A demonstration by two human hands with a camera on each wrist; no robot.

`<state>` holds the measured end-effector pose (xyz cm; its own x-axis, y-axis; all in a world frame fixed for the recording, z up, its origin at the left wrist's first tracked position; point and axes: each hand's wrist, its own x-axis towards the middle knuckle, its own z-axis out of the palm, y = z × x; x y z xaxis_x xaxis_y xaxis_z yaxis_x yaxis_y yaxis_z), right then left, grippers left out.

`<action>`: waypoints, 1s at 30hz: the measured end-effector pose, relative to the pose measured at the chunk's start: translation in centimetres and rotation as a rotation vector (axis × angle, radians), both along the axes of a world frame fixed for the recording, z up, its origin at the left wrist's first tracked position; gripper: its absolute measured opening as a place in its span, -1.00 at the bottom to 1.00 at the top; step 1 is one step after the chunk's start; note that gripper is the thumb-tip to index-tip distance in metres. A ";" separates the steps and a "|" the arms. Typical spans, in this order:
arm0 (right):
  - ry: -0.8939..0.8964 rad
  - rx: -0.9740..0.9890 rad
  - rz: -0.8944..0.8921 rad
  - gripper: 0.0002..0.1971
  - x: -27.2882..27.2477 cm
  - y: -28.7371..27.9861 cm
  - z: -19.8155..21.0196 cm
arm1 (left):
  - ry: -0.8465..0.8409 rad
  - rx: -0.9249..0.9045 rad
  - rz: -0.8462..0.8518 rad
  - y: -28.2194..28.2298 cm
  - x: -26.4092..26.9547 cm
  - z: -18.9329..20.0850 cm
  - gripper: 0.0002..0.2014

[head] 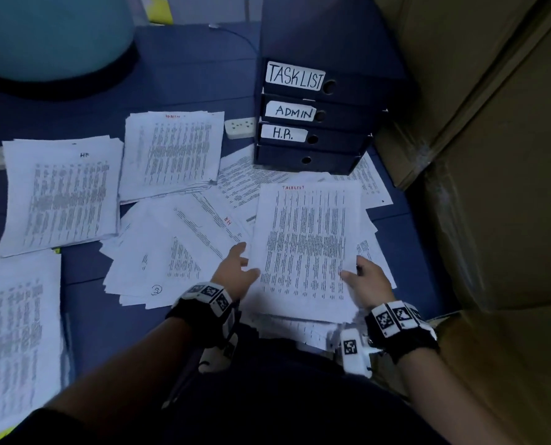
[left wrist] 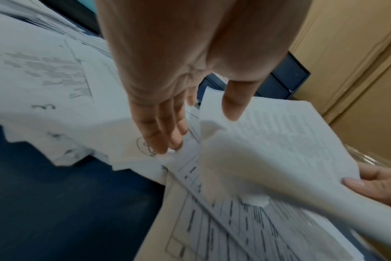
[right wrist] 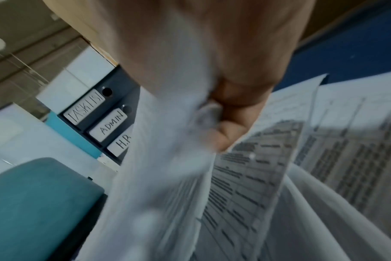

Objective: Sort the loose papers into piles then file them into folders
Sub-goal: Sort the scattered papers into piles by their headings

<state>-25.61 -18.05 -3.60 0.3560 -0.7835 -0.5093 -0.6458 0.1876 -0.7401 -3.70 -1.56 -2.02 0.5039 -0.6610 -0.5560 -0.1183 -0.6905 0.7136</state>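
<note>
A printed sheet headed TASKLIST in red (head: 303,245) is lifted over the loose heap of papers (head: 178,245). My right hand (head: 354,268) pinches its lower right edge; the curled thumb (right wrist: 230,134) presses on the paper (right wrist: 246,185). My left hand (head: 243,261) is at the sheet's left edge with straight fingers (left wrist: 163,134), and its thumb (left wrist: 233,109) lies over the sheet (left wrist: 279,141). Sorted piles lie at the left: one marked HR (head: 62,194), one with a red heading (head: 171,152). Dark folders labelled TASKLIST, ADMIN and H.R. (head: 312,117) are stacked behind.
A third paper pile (head: 14,332) lies at the lower left. A white power strip (head: 239,126) sits beside the folder stack. Cardboard boxes (head: 492,155) wall off the right side. A teal round object (head: 52,33) stands at the back left on the blue surface (head: 187,75).
</note>
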 end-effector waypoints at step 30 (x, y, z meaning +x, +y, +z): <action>-0.389 -0.090 -0.327 -0.86 5.5 -0.4 5.5 | 0.019 -0.444 0.508 1.5 4.4 3.3 -0.74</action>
<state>-20.11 -18.42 1.86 0.2348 -0.9200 -0.3138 -0.2380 0.2586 -0.9362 0.73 -0.02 1.30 0.8052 -0.5125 -0.2983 0.1593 -0.2977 0.9413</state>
